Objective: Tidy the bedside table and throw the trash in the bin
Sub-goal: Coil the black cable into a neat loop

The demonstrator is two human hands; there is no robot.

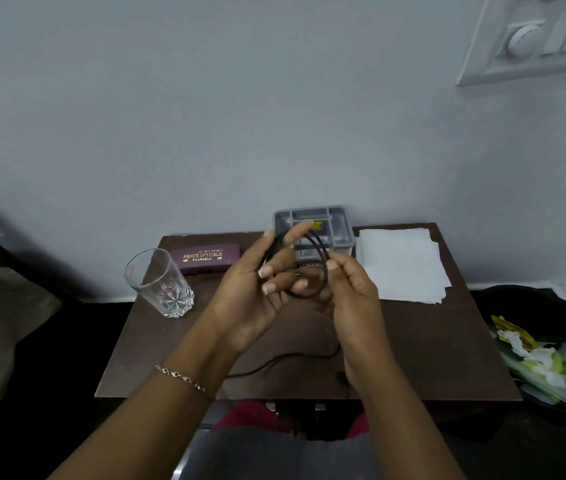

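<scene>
The hands hide the front of the grey organiser (338,223) and part of the black cable (325,263). The bin (534,306) is cut off at the right edge, its contents blurred. The cable loops between both hands above the desk (430,348). The left hand (253,289) holds the coil in curled fingers, and the right hand (350,292) pinches the loop's right side. The loose tail trails across the desk below the wrists.
</scene>
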